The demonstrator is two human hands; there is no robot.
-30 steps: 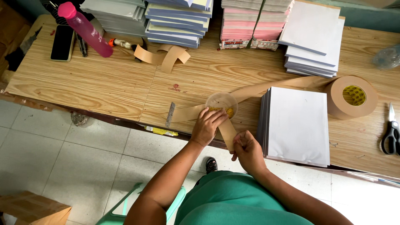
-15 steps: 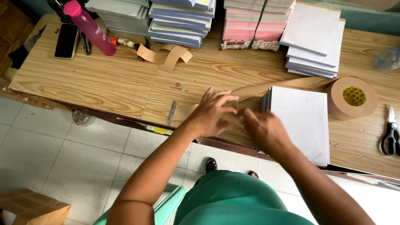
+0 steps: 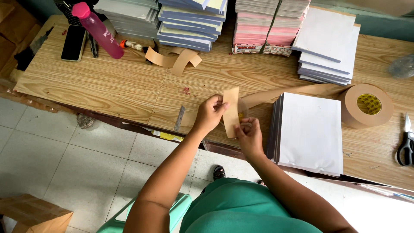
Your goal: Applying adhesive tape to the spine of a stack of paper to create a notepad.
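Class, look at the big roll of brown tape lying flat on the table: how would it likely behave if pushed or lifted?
The tape roll lies flat, so it probably slides rather than rolls. Thickly wound, likely heavy for its size. Its loose strip would probably trail floppily.

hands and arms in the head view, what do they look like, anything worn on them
Both arms are bare from the hands up as far as the view shows; no sleeves, gloves, watch or bracelets show. The left hand and right hand show no rings that I can make out. A green garment covers the body below.
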